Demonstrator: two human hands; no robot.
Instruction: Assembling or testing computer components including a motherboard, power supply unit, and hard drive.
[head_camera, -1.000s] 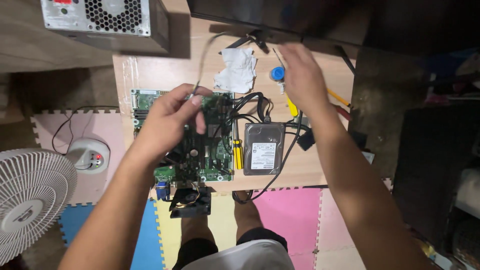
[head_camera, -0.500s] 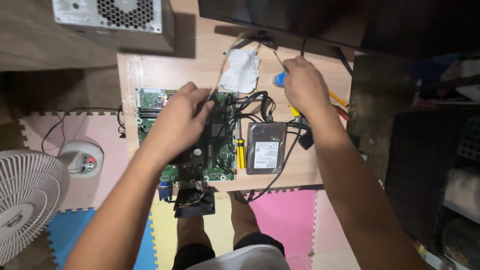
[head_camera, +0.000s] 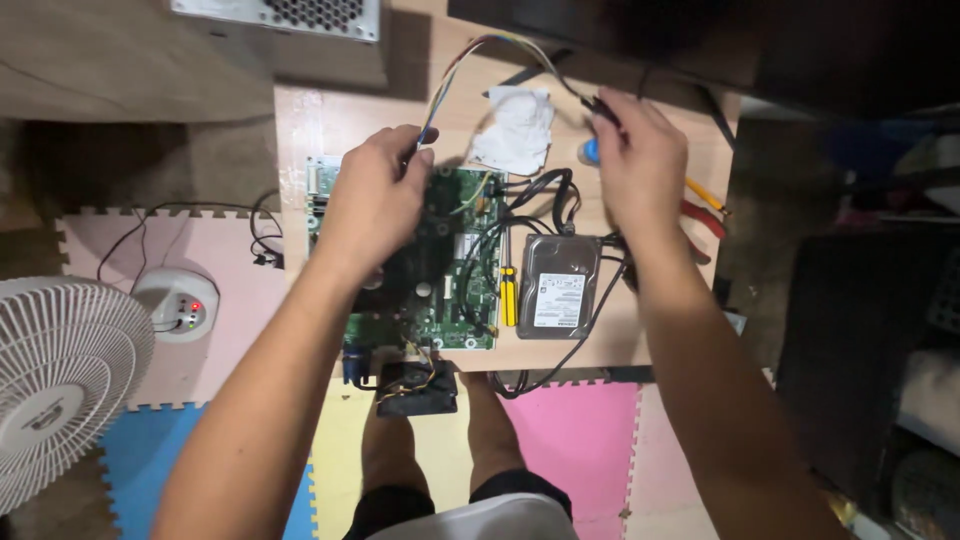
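Observation:
A green motherboard (head_camera: 470, 300) lies on a small wooden table (head_camera: 300, 130). My left hand (head_camera: 375, 200) hovers over its upper left part and pinches one end of a thin multicoloured cable (head_camera: 480, 47). The cable arcs over the table to my right hand (head_camera: 640, 165), which grips its dark far end near the back edge. A silver hard drive (head_camera: 557, 287) lies to the right of the board, with black cables (head_camera: 535, 195) looped between them. A yellow-handled screwdriver (head_camera: 507, 290) rests beside the drive.
A crumpled white cloth (head_camera: 515, 130) and a small blue object (head_camera: 590, 152) lie near the back. A grey computer case (head_camera: 290, 20) stands at the top left. Red-handled pliers (head_camera: 705, 215) lie at the right edge. A white fan (head_camera: 60, 380) and power strip (head_camera: 178, 305) sit on coloured foam mats (head_camera: 580, 430).
Both hands have lifted the thin cable, stretching it in an arc between them. My right hand shifted slightly left toward the back edge; my left hand rose off the board.

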